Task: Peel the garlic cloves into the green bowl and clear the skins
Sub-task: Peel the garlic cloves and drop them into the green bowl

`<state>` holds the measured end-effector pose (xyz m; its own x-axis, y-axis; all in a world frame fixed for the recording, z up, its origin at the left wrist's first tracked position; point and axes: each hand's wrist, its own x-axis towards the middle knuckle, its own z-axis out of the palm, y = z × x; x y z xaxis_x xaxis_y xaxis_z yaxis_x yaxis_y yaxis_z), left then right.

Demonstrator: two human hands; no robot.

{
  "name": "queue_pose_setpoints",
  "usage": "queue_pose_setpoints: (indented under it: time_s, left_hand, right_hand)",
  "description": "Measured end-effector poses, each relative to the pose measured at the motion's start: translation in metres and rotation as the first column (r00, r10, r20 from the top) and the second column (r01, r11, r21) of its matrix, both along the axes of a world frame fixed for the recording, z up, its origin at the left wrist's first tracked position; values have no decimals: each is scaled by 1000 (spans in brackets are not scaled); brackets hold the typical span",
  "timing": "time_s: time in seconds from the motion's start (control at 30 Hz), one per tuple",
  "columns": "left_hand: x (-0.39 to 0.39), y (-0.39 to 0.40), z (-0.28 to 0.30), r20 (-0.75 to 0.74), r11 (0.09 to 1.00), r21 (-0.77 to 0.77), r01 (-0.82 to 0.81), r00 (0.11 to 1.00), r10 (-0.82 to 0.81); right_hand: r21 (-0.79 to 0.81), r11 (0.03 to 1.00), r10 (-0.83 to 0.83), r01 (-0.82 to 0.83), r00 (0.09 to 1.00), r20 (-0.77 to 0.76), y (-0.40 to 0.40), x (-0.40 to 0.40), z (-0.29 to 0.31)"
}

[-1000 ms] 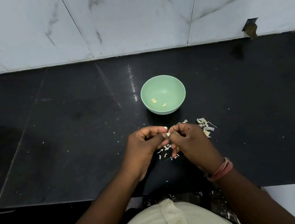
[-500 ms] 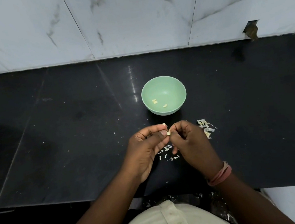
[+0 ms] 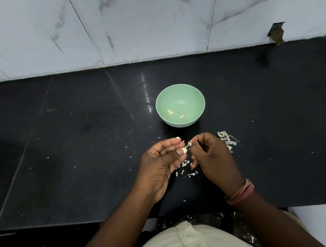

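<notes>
Left hand [image 3: 162, 162] pinches garlic clove [image 3: 184, 150] — right hand [image 3: 210, 154] pinches skin strip [image 3: 189, 144]; three peeled cloves [image 3: 170, 112] in green bowl [image 3: 193, 97].

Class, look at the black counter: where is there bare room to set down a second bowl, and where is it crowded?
Bare: the wide stretch of counter left of the green bowl, and the stretch right of it toward the wall. Crowded: in front of the bowl, where the left hand and right hand work the garlic clove over scattered skins.
</notes>
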<state>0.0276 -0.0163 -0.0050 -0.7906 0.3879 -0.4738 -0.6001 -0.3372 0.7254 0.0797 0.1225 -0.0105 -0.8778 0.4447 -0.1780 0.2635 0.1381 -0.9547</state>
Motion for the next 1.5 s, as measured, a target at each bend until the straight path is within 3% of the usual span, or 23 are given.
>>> queue_pose_setpoints:
  time_s: [0.23,0.37,0.47,0.83,1.0,1.13,1.2,1.3,1.4,1.5]
  left_hand:
    - [-2,1,0,13,999,29,-42,999,42]
    - [-2,2,-2,21,996,46,-75,997,74]
    - [-2,2,-3,3,995,38,-93,996,93]
    - [-2,-1,-6,-293,975,-211,-69,956,4]
    - [-1,-1,-4,-264,984,-169,-52,964,5]
    - [-3,0,-3,-155,999,-40,-35,987,29]
    - [-4,0,-3,-66,998,38,-42,997,44]
    - [-5,-1,-5,37,993,96,-71,997,68]
    - [-6,-2,-8,83,991,99,-94,993,86]
    - [-7,-1,-9,116,989,106,-107,989,95]
  right_hand:
    - [61,995,-79,81,996,-28,6,0,-9]
    - [102,995,6,-1,999,-48,4,1,-10]
    - [2,999,54,-54,994,-90,0,1,-11]
    - [-91,993,71,-78,995,-73,2,-3,-10]
    - [-339,941,6,-20,999,-44,5,-5,-6]
    - [-614,789,-3,16,1000,23,5,-7,-1]
    - [-672,741,8,16,999,32,3,-7,-2]
    - [-581,814,-17,20,1000,10,3,-6,-4]
    - [-342,939,-31,27,1000,-5,6,-6,-7]
    - [-41,999,-34,33,999,-27,6,-3,-7]
